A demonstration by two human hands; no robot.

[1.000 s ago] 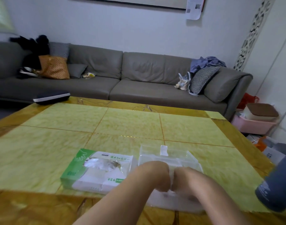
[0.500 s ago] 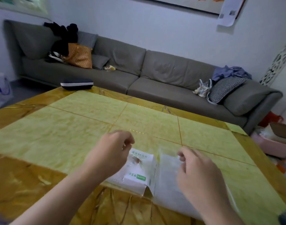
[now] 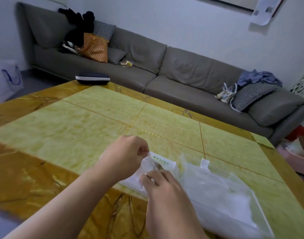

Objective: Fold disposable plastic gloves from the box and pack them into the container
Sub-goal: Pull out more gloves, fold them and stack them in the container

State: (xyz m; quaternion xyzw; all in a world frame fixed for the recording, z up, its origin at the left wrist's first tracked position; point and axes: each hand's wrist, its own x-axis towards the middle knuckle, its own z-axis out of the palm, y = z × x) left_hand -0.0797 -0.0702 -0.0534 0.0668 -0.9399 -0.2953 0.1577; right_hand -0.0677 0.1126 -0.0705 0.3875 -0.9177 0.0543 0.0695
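The white glove box (image 3: 163, 164) with green print lies on the yellow table, mostly hidden under my hands. A thin clear plastic glove (image 3: 147, 163) rises from the box's opening. My left hand (image 3: 123, 157) pinches the glove's upper edge above the box. My right hand (image 3: 162, 188) pinches the same glove lower down, at the box's near side. The clear plastic container (image 3: 222, 190) stands just right of the box, its white latch tab (image 3: 204, 163) on the far rim, with pale plastic inside.
The yellow table (image 3: 82, 121) has amber borders. A dark case (image 3: 92, 78) lies at its far left corner. A grey sofa (image 3: 182, 69) with bags, cushions and clothes runs behind. A pink bin (image 3: 294, 159) stands off the right edge.
Both hands came together over the glove box. The left hand now pinches a glove at the opening, and the right hand moved left from the container to grip it too. The camera tilted.
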